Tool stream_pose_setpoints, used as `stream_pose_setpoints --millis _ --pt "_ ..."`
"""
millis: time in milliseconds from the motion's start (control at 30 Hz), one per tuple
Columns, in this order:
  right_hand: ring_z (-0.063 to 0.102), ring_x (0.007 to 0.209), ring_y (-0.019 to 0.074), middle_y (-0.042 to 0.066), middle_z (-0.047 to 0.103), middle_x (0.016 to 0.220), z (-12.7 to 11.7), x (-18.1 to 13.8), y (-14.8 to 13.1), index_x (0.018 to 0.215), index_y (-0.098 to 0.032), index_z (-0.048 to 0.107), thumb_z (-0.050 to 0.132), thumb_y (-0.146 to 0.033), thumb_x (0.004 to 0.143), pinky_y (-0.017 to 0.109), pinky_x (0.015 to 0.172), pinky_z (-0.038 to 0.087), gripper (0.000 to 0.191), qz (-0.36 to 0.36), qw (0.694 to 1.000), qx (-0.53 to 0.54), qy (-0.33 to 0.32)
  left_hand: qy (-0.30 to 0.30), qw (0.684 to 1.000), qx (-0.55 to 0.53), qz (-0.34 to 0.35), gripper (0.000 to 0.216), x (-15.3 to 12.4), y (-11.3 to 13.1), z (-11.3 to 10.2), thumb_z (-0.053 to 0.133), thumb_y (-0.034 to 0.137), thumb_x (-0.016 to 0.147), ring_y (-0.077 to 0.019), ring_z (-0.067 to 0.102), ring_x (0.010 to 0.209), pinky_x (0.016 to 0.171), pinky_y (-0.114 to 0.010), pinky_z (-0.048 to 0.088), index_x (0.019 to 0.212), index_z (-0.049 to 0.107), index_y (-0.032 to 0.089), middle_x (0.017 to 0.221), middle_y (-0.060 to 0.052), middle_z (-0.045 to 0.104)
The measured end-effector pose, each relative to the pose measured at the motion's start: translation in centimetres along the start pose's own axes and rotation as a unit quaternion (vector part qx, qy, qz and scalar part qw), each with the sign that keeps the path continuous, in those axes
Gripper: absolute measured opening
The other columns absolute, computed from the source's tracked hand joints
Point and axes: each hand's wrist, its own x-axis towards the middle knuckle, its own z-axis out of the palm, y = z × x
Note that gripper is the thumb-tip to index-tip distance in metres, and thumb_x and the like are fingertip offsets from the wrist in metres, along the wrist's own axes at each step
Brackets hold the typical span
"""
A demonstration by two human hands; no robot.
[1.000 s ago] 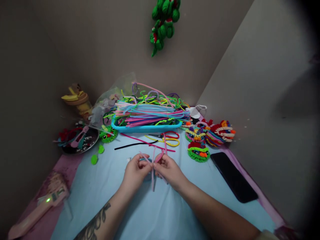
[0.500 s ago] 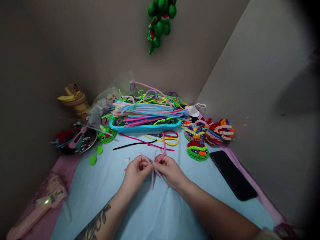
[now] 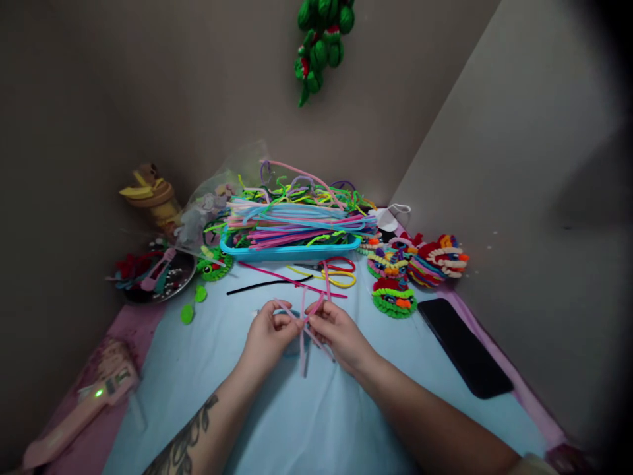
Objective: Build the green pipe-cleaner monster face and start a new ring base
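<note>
Between my hands are crossed pale pink pipe cleaners, their ends spreading out like spokes. My left hand pinches them near the crossing with thumb and fingertips. A brighter pink pipe cleaner runs up from my right hand, whose fingers are closed on it close to the crossing. Beyond my hands lie a magenta pipe cleaner, a black pipe cleaner and scissors with red and yellow handles. A small round bluish thing on the cloth is partly hidden behind my hands.
A blue tray heaped with coloured pipe cleaners stands at the back. Fuzzy colourful figures and a black phone lie right. Left are a metal dish and a pink glue gun with a green light.
My right hand has shifted slightly away from my left, and the bright pink pipe cleaner now bends more visibly between its fingers. The whole view has moved a little.
</note>
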Motion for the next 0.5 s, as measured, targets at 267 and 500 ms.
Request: stream_pose_setpoints --millis 267,500 --pt "0.044 0.052 0.0088 -0.004 0.051 0.058 -0.28 0.2 -0.12 0.073 -0.017 0.058 0.068 -0.034 0.072 0.022 0.052 0.035 0.021 -0.044 0.998 -0.038 0.024 0.011 1.0 -0.019 -0.01 0.051 -0.11 0.0 0.05 0.076 0.033 0.06 -0.0069 0.049 0.045 0.049 -0.017 0.032 0.094 0.042 0.02 0.055 0.005 0.06" --pt "0.045 0.052 0.0087 -0.004 0.052 0.058 -0.21 0.18 -0.47 0.074 -0.017 0.059 0.071 -0.033 0.068 0.021 0.05 0.033 0.021 -0.026 0.999 0.019 0.031 0.013 1.0 -0.015 -0.01 0.05 -0.1 0.1 -0.01 0.075 0.031 0.061 -0.0081 0.052 0.047 0.049 -0.018 0.032 0.095 0.04 0.02 0.057 0.005 0.06"
